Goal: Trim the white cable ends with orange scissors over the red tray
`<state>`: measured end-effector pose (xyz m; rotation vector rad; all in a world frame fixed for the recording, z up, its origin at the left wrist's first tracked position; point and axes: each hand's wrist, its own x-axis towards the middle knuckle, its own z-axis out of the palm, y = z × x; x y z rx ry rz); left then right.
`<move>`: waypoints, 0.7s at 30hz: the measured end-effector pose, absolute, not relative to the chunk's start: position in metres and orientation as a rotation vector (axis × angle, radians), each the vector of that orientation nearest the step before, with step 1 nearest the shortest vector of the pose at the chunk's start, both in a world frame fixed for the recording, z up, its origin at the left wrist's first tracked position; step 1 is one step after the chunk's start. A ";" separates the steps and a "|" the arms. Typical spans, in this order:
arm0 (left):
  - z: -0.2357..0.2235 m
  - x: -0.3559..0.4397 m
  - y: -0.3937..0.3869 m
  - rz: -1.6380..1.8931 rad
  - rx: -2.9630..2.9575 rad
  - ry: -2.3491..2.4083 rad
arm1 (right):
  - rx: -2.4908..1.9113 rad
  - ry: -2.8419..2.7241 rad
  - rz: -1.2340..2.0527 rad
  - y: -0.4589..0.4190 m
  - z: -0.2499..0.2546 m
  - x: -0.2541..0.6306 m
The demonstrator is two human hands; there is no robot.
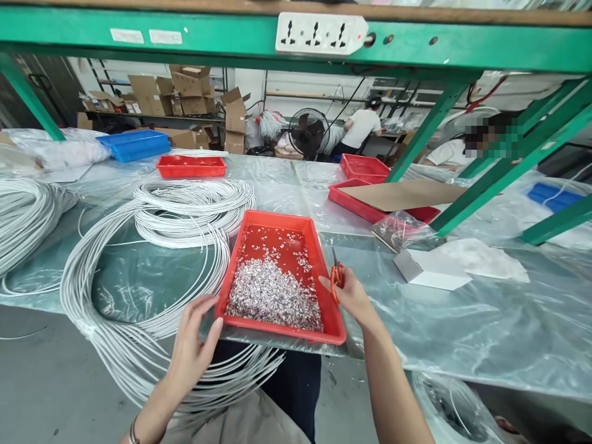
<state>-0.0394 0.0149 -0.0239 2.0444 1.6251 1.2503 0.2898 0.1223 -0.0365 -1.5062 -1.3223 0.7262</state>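
A red tray [324, 295] sits at the near table edge, holding a heap of several small silvery pieces [272, 295]. My right hand [351, 295] rests at the tray's right wall, closed around small orange-handled scissors [337, 274] with the blades pointing up. My left hand [192, 345] hovers by the tray's near-left corner, fingers curled over a grey-white cable [139, 351] that hangs in loops off the table edge; whether it grips the cable is unclear. A large coil of the same cable [194, 209] lies left of the tray.
Clear plastic sheet [462, 320] covers the table. More red trays [190, 165] [365, 166], a blue tray [134, 145], cardboard [402, 194], a white folded box [430, 268] lie beyond. Green frame posts [509, 166] rise at right. Other people work behind; a fan [309, 132] stands there.
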 end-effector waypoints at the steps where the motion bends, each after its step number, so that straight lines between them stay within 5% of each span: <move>1: -0.028 -0.038 0.022 1.245 2.033 1.661 | -1.480 -1.333 0.796 0.123 -0.039 0.291; 9: -0.066 -0.032 0.041 1.172 1.986 1.713 | -1.278 -1.296 1.042 0.112 -0.050 0.287; 21: -0.054 -0.044 0.006 1.389 1.888 1.864 | -1.451 -1.093 1.122 0.094 -0.073 0.300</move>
